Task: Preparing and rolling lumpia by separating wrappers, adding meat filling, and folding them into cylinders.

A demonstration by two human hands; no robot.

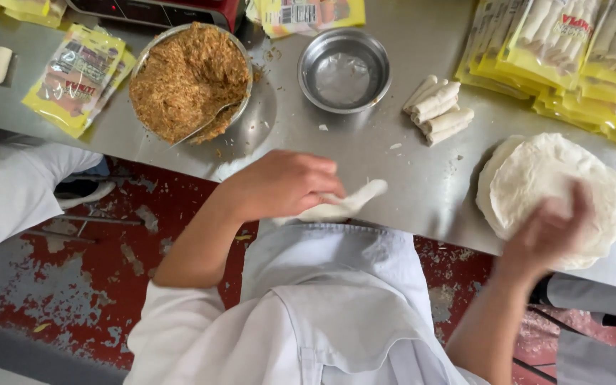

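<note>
Left hand (279,184), centre of frame: grip closed around a rolled white wrapper (354,199) at the counter (393,178) edge. Right hand (547,235), lower right, blurred: rests on the stack of round wrappers (557,178); whether its grip is wide or narrow cannot be told. Filling bowl (190,78) upper left; finished rolls (438,110) just above the stack.

A pale, limp wrapper (351,202) lies at the counter's edge; round white wrappers (536,178) sit stacked right.

Steel table (365,171) bears filling bowl (190,78), empty bowl (344,69), wrappers (536,178), rolls (438,110).
</note>
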